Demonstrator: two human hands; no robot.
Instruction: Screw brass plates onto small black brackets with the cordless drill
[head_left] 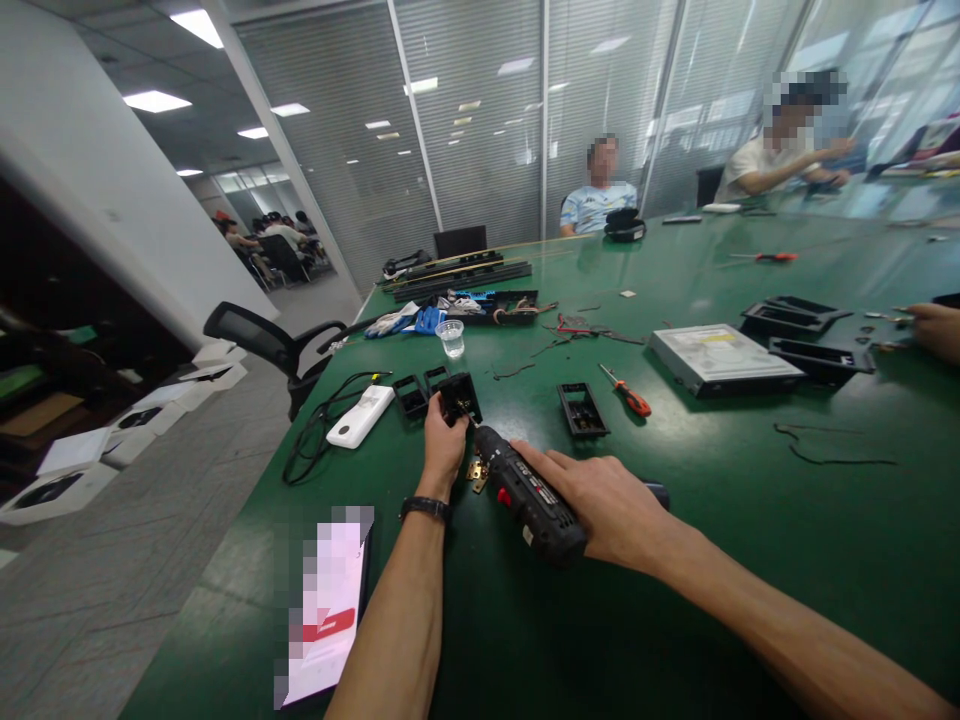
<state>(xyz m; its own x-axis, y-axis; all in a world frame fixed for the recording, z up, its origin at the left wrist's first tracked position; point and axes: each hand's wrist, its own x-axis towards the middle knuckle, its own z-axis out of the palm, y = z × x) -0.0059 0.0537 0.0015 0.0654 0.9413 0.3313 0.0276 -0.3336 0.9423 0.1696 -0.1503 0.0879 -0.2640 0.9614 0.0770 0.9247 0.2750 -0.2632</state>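
My left hand (444, 445) is closed on a small black plastic housing (463, 392), tilted so its hollow side faces me. In my right hand (600, 495) is a black cordless drill (531, 498) with a red switch. Its bit reaches the housing near my left fingers; whether it sits on a screw is too small to tell. Brass-coloured metal pieces (477, 473) lie on the table just below the drill's nose. Behind my left hand stand two more black housings (409, 397), and another black housing (582, 410) lies to the right.
An orange-handled screwdriver (634, 398), a silver disc drive (720, 355) and black frames (795, 315) are on the right. A clear cup (451, 338), gloves (420, 320), a white power bank (361, 416) and a phone (326, 620) lie leftward. A co-worker's hand (937, 330) shows at right.
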